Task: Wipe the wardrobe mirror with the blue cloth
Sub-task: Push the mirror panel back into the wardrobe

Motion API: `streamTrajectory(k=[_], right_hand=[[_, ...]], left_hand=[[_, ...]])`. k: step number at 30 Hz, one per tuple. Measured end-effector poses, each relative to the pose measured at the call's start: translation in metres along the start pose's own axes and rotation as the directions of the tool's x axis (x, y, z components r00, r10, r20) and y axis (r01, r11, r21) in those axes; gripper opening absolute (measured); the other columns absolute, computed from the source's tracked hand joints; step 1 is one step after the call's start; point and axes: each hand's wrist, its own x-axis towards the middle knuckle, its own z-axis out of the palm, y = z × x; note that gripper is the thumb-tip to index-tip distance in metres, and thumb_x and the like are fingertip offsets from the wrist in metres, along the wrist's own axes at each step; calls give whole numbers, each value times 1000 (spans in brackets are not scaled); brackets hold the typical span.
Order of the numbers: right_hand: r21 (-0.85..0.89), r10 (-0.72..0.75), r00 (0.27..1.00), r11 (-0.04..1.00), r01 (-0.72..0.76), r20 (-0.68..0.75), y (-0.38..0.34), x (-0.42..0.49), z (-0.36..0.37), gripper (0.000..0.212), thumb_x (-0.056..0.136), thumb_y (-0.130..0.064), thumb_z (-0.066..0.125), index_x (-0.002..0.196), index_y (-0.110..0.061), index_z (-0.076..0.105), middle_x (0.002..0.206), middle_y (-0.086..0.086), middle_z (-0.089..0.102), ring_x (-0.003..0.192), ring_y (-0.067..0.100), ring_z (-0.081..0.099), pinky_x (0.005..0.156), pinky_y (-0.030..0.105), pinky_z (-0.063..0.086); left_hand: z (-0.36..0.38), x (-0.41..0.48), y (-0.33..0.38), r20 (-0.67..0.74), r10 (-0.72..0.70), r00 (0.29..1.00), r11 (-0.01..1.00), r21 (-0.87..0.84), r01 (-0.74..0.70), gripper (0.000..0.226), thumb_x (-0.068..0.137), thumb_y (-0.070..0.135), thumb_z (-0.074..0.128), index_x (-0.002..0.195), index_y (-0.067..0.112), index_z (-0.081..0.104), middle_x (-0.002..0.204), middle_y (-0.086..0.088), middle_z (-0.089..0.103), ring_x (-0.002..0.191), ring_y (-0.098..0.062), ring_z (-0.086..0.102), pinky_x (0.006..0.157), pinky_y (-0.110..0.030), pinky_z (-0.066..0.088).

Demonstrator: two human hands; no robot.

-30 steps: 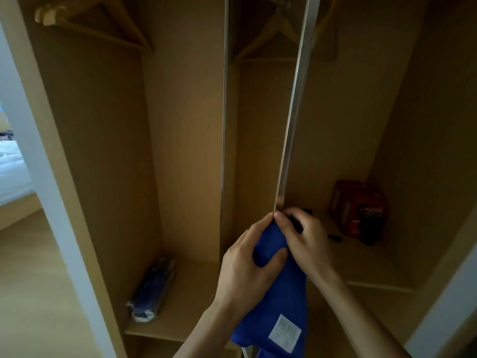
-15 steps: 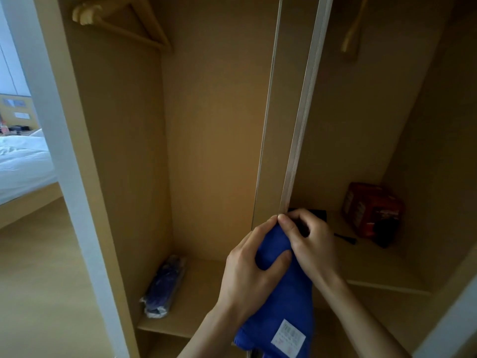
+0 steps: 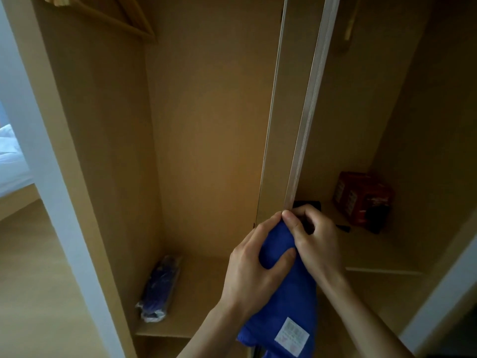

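Note:
A blue cloth (image 3: 286, 303) with a white label hangs folded over the edge of the wardrobe mirror door (image 3: 281, 125), which I see nearly edge-on, its metal frame (image 3: 308, 112) running up from my fingertips. My left hand (image 3: 254, 267) clasps the cloth from the left, thumb pressed into it. My right hand (image 3: 313, 241) pinches the cloth from the right at the frame's edge. Both hands meet at the top of the cloth.
Inside the wooden wardrobe, a wrapped dark blue bundle (image 3: 160, 288) lies on the lower left shelf. A red box (image 3: 361, 200) and a small black object (image 3: 308, 204) sit on the right shelf. Wooden hangers (image 3: 103, 14) hang above. A white bed (image 3: 10, 161) shows far left.
The view has shifted to the left and the mirror door has swung, showing a wider reflecting strip. Both hands keep the same hold on the cloth at the door's edge.

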Motion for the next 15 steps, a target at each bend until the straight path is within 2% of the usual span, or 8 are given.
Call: streamTrajectory(k=[7, 12, 15], right_hand=[[24, 25, 1000, 999, -25, 4, 3, 9, 5, 12, 95, -43, 60, 91, -34, 66, 89, -25, 67, 86, -5, 64, 67, 14, 51], [30, 26, 1000, 999, -26, -7, 10, 27, 15, 16, 96, -42, 59, 92, -29, 67, 83, -14, 69, 82, -3, 65, 64, 14, 50], [25, 29, 1000, 999, -29, -4, 18, 39, 20, 14, 96, -45, 58, 90, -34, 64, 87, -21, 68, 82, -4, 64, 63, 12, 50]], left_hand=[[1, 14, -15, 28, 1, 1000, 1000, -11, -1, 59, 95, 38, 69, 148, 45, 44, 136, 28, 58, 124, 6, 56, 98, -16, 49], [6, 32, -27, 39, -16, 999, 1000, 1, 16, 59, 97, 38, 66, 150, 42, 43, 135, 25, 58, 121, 6, 57, 96, -16, 50], [8, 44, -35, 37, -23, 999, 1000, 21, 22, 58, 97, 41, 65, 151, 43, 41, 134, 27, 58, 120, 6, 57, 95, -16, 50]])
